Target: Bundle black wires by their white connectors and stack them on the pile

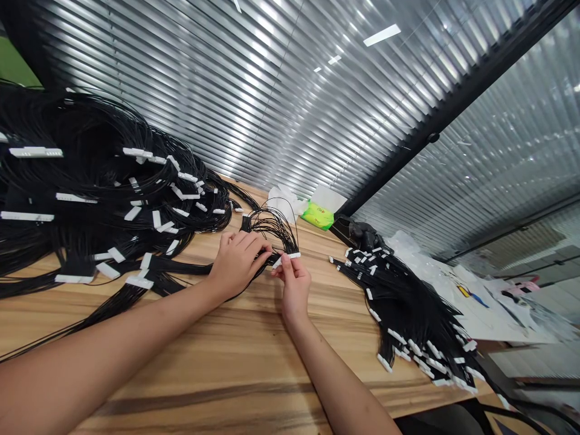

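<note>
The right hand (294, 284) pinches a white plastic connector (289, 257) firmly between thumb and forefinger, holding it just off the table and right beside the left hand (238, 263). The left hand closes over black wires (267, 264) running toward that connector, apparently steadying them so that the connector stays within easy reach of the right fingers. The left forearm (113, 329) lies low across a wooden tabletop (181, 362), reaching in from the lower left, while the right forearm (338, 377) rises more steeply from below. Left of the grip spreads a large tangle of black wire harnesses (90, 199) tipped with white connectors; right of it lies a denser pile of connector-ended wires (408, 308). Beyond the hands sits a green packet (318, 216).
</note>
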Demonstrator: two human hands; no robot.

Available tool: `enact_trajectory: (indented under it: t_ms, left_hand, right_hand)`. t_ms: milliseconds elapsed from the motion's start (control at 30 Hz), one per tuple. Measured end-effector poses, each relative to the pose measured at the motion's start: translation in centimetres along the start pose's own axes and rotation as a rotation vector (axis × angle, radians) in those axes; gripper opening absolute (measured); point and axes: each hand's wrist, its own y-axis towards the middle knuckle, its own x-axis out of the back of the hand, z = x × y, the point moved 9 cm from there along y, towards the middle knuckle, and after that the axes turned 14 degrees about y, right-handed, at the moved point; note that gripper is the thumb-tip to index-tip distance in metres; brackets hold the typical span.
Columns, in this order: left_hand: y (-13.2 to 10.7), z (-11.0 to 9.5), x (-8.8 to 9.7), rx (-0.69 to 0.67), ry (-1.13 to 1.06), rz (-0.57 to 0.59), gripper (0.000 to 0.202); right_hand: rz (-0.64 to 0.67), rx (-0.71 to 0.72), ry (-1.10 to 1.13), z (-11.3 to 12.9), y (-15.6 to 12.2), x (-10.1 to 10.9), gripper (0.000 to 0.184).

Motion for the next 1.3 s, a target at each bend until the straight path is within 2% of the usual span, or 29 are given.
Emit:
enact_trajectory:
  t_ms: [133,367,500,567,667,767,933,1000,1133,1300]
  left_hand:
    - [-0.2,-0.8,0.2,-0.068,-0.006,-0.004,0.020]
    - [-1.4,-3.7,-0.2,-0.404,-0.099,0.029,0.025]
    - [-2.3,-5.1,-0.7,-0.573,-0.224,0.069,0.032]
    - [-2.5,-5.3,-1.2,-0.597,-0.259,0.097,0.032]
    - [-2.3,-4.8,-2.0,-0.510,-0.306,0.167,0.030]
    - [-1.8,-3.7,-2.5,-0.353,-0.347,0.228,0.028]
    - [-0.6,0.3,-2.8,0.097,-0.412,0.235,0.027]
    - [-0.5,1.6,-2.7,0.225,-0.445,0.207,0.028]
    - [-0.6,2.7,-2.4,0.308,-0.401,0.171,0.029]
    - [-0.8,3.3,-2.5,0.387,-0.413,0.146,0.031]
  right_hand:
    - [-0.051,0.019,0.061,0.2,0.3,0.7,0.035]
    - [-0.250,-0.020,0.295,0.1,1.3,3.1,0.035]
    - [-0.271,-0.035,0.287,-0.5,1.3,3.4,0.037]
    - [-0.258,-0.038,0.270,-0.7,1.2,3.2,0.036]
    - [-0.233,-0.051,0.269,-0.9,1.2,3.0,0.035]
    - [-0.220,-0.058,0.284,-0.9,1.2,2.9,0.034]
    - [-0.196,-0.063,0.281,-0.6,0.9,2.4,0.031]
    - [-0.155,-0.062,0.249,-0.6,0.7,1.9,0.030]
    - [-0.069,-0.046,0.158,-0.5,0.2,0.8,0.030]
    - [-0.038,-0.047,0.095,-0.4,-0.3,0.3,0.031]
